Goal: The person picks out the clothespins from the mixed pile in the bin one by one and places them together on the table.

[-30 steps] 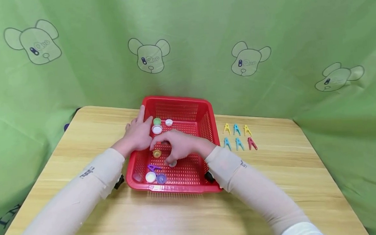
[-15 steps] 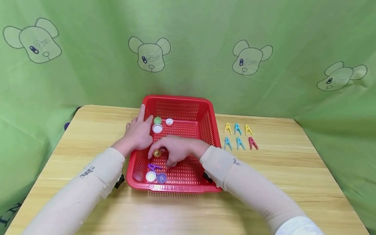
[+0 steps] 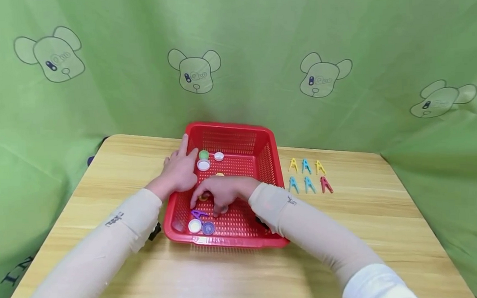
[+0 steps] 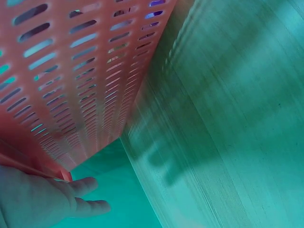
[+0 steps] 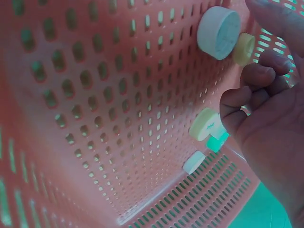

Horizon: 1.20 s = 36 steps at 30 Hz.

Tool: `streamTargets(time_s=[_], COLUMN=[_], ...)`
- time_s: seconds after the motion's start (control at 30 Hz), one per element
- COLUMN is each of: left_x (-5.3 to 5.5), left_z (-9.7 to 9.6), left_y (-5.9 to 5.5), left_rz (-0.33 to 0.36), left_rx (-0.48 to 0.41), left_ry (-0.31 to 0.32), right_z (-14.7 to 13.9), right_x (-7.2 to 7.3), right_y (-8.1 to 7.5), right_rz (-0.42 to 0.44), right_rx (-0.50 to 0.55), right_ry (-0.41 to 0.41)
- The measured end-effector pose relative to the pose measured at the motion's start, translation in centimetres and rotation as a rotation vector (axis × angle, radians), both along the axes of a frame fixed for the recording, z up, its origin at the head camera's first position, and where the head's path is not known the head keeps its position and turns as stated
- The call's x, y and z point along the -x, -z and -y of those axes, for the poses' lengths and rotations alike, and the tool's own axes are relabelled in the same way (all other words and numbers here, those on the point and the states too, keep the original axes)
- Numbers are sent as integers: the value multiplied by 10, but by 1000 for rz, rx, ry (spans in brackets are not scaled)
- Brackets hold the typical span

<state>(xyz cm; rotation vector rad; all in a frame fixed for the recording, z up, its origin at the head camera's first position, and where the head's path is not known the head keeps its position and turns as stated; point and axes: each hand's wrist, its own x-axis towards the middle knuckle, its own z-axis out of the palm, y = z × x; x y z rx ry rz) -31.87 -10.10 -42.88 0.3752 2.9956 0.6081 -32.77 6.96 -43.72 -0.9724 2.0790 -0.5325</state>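
In the head view, my left hand (image 3: pixel 179 171) rests on the left rim of the red basket (image 3: pixel 231 245), its thumb on the inner side. Two straight fingers (image 4: pixel 92 206) reach past the rim in the left wrist view. My right hand (image 3: pixel 221 190) is inside the basket, index finger and thumb spread, with nothing seen held between them. Its index fingertip is close to a purple clothespin (image 3: pixel 199 213). A white bottle cap (image 5: pixel 218 33) and a yellow cap (image 5: pixel 243 49) lie near the fingers in the right wrist view. Its smaller fingers are curled.
More caps lie in the basket: a green one (image 3: pixel 203 155), white ones (image 3: pixel 203 165) and a blue-purple one (image 3: pixel 208 228). On the wooden table (image 3: pixel 359 214), right of the basket, several clothespins stand in two rows, among them a red one (image 3: pixel 326 185). A green curtain (image 3: pixel 256 31) hangs behind.
My right hand has shifted down and left inside the basket, its index finger nearing the purple clothespin. A yellow cap now shows above this hand. The left hand stays on the rim.
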Motion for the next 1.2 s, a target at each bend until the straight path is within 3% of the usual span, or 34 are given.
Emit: streamTargets(time_s=[0.27,0.53,0.87,1.2], left_x=[-1,0,0,0], left_z=[-4,-4,-4,0], left_y=[0,0,0,1], left_rz=[2,-3,4,-4], left_rx=[11,4,6,14], left_ry=[5,6,2,0], right_z=[4,5,6,8], right_x=[2,3,4,5], right_y=[9,13,15,6], right_rz=[-3,-128,-113,-35], right_rx=[-30,-18,12,47], right_ry=[-32,-87,-93,-62])
